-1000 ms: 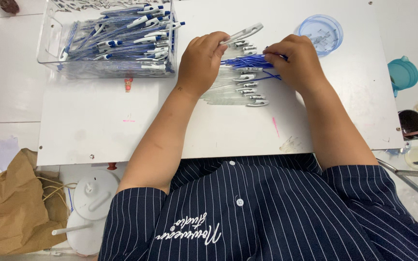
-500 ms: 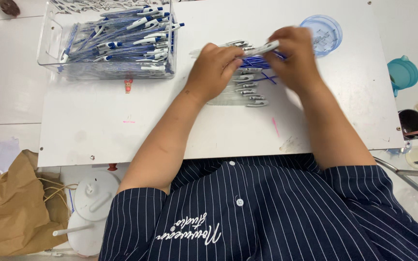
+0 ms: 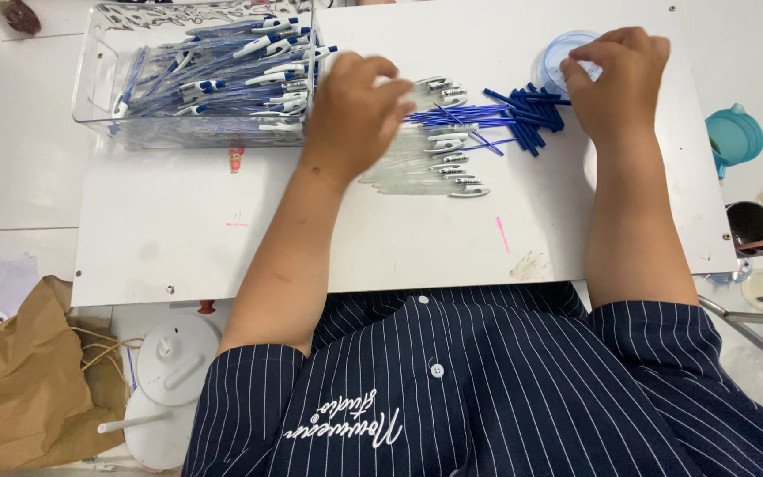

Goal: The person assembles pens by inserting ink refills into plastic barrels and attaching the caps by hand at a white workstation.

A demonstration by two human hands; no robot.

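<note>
My left hand (image 3: 359,110) is blurred, its fingers curled around what looks like a pale pen, just right of the clear tray (image 3: 99,84) of assembled blue-and-white pens (image 3: 222,75). Beside it on the white board (image 3: 399,238) lies a row of clear pen barrels with clips (image 3: 439,163), with loose blue refills (image 3: 518,110) to the right. My right hand (image 3: 620,75) hovers at a round clear blue dish (image 3: 556,55), fingertips pinched together over its rim. Whether they hold anything is hidden.
A teal lidded cup (image 3: 735,132) and a small dark-rimmed cup (image 3: 750,228) stand right of the board. A crumpled brown paper bag (image 3: 19,380) and white spool-like parts (image 3: 169,371) lie at the lower left. A metal rod (image 3: 752,322) crosses the lower right.
Both hands were together over the barrel pile with a pen between them. Now they have parted: the left has swung left toward the tray, the right has gone to the blue dish.
</note>
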